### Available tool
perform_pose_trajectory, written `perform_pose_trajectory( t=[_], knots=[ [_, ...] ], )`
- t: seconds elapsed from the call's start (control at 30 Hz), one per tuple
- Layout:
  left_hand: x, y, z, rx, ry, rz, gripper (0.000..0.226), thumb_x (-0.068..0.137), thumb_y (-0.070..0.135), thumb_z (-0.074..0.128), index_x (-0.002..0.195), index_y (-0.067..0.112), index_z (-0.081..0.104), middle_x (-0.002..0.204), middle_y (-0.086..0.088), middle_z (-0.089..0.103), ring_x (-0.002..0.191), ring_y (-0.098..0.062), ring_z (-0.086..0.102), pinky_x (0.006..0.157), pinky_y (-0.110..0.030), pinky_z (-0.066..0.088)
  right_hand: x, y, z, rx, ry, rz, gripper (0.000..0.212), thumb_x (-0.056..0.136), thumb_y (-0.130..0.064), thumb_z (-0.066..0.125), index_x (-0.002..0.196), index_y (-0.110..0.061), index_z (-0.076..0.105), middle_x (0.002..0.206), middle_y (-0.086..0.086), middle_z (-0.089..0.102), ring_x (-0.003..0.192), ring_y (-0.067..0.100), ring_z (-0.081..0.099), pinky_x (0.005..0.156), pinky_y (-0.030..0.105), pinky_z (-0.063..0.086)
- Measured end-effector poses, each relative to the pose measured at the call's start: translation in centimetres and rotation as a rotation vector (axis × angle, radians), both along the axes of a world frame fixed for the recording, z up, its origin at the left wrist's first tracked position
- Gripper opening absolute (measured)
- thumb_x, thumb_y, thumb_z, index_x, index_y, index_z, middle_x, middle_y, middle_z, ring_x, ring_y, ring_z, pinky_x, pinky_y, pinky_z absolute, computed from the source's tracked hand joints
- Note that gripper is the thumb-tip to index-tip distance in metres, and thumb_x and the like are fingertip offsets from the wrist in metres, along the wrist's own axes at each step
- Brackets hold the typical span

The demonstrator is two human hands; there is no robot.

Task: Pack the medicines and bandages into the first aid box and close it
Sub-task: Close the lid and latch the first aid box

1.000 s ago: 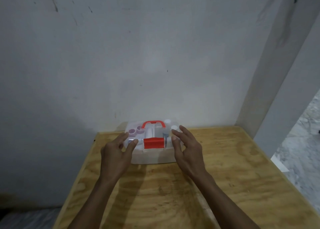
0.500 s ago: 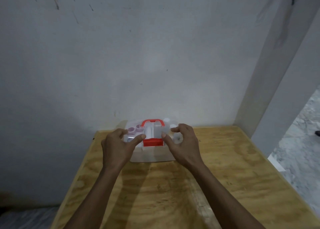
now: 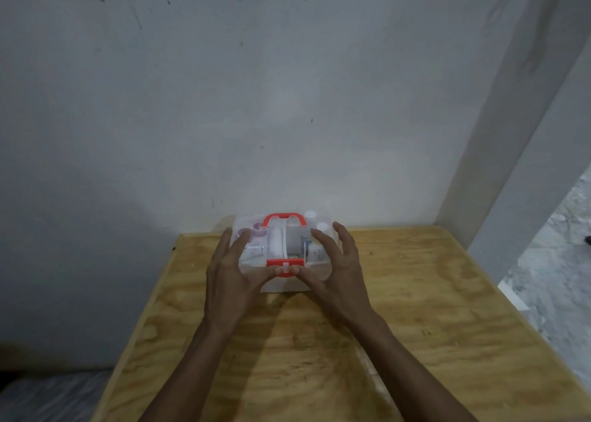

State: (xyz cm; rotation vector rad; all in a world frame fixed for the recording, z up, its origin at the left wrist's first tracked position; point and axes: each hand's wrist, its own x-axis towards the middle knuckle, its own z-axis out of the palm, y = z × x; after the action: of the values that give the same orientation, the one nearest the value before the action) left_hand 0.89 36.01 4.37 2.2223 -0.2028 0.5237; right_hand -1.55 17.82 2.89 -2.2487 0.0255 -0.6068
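Observation:
A clear plastic first aid box (image 3: pixel 284 285) with a red handle (image 3: pixel 283 218) and a red front latch (image 3: pixel 285 264) stands at the far edge of the wooden table (image 3: pixel 415 309), against the wall. Its clear lid is down, and bottles, a white roll and small packets show through it. My left hand (image 3: pixel 232 273) lies over the box's left side, fingers on the lid. My right hand (image 3: pixel 335 268) lies over the right side. Both thumbs press on the red latch at the front.
A white wall (image 3: pixel 287 102) rises right behind the box. A white pillar (image 3: pixel 518 150) stands at the table's far right corner. Beyond the right edge lies a grey floor (image 3: pixel 563 277).
Both hands moved from beside the box onto its lid. The thumbs have come down to the red latch, which now sits lower on the front.

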Motion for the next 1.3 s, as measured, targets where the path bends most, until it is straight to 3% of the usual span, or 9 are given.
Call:
perform_pose_trajectory(
  t=[0.13,0.2,0.3,0.67,1.03,1.17,1.3],
  knots=[
    [0.1,-0.1,-0.7,0.034,-0.036,-0.021,0.087,0.065,0.073,0.066,0.136,0.023,0.055,0.151,-0.004,0.041,0.135,-0.025,0.041,0.103,-0.038,0.037,0.2,0.4,-1.2,-0.162,-0.106,-0.025,0.066,0.086,-0.068,0.056,0.144,-0.041,0.039,0.163,-0.004,0.015,0.15,0.017,0.008,0.114,0.048,0.028],
    [0.7,0.0,-1.2,0.085,-0.043,-0.038,0.084,0.067,0.075,0.062,0.135,0.026,0.056,0.149,-0.002,0.044,0.136,-0.023,0.039,0.108,-0.046,0.039,0.6,0.5,-1.6,-0.222,-0.16,-0.024,0.058,0.09,-0.063,0.052,0.142,-0.039,0.042,0.161,-0.001,0.024,0.15,0.018,0.008,0.115,0.055,0.03],
    [1.0,0.2,-1.6,0.117,-0.079,-0.05,0.077,0.071,0.067,0.063,0.134,0.023,0.058,0.145,-0.004,0.048,0.135,-0.026,0.041,0.098,-0.056,0.048,0.8,0.5,-1.8,-0.226,-0.197,-0.017,0.053,0.092,-0.056,0.051,0.14,-0.034,0.046,0.157,0.003,0.034,0.149,0.023,0.013,0.108,0.059,0.039],
    [0.7,0.1,-2.3,0.154,-0.14,-0.037,0.069,0.078,0.064,0.053,0.131,0.021,0.06,0.145,-0.005,0.05,0.136,-0.029,0.04,0.1,-0.054,0.047,1.2,0.3,-2.9,-0.299,-0.24,-0.031,0.05,0.093,-0.047,0.058,0.138,-0.027,0.051,0.154,0.004,0.038,0.149,0.028,0.018,0.111,0.052,0.038],
    [0.7,0.4,-2.1,0.128,-0.121,-0.057,0.063,0.078,0.053,0.067,0.133,0.023,0.059,0.146,-0.004,0.048,0.136,-0.029,0.039,0.101,-0.054,0.045,0.8,0.2,-2.3,-0.286,-0.186,-0.007,0.052,0.095,-0.053,0.049,0.142,-0.031,0.046,0.157,0.001,0.033,0.15,0.025,0.012,0.112,0.04,0.028],
    [0.8,0.5,-1.7,0.085,-0.099,-0.074,0.071,0.075,0.061,0.063,0.133,0.022,0.057,0.146,-0.005,0.048,0.134,-0.026,0.042,0.103,-0.048,0.044,0.5,0.3,-2.0,-0.176,-0.142,-0.009,0.06,0.09,-0.061,0.05,0.144,-0.038,0.038,0.161,0.002,0.022,0.15,0.025,0.01,0.113,0.044,0.024],
    [0.4,1.2,-1.0,-0.014,-0.069,-0.045,0.076,0.073,0.063,0.067,0.137,0.025,0.054,0.151,-0.005,0.041,0.135,-0.021,0.04,0.103,-0.037,0.04,-0.1,0.0,-1.6,0.013,-0.074,0.0,0.069,0.086,-0.063,0.058,0.147,-0.044,0.033,0.164,-0.008,0.008,0.149,0.015,0.013,0.111,0.036,0.028]
  ],
)
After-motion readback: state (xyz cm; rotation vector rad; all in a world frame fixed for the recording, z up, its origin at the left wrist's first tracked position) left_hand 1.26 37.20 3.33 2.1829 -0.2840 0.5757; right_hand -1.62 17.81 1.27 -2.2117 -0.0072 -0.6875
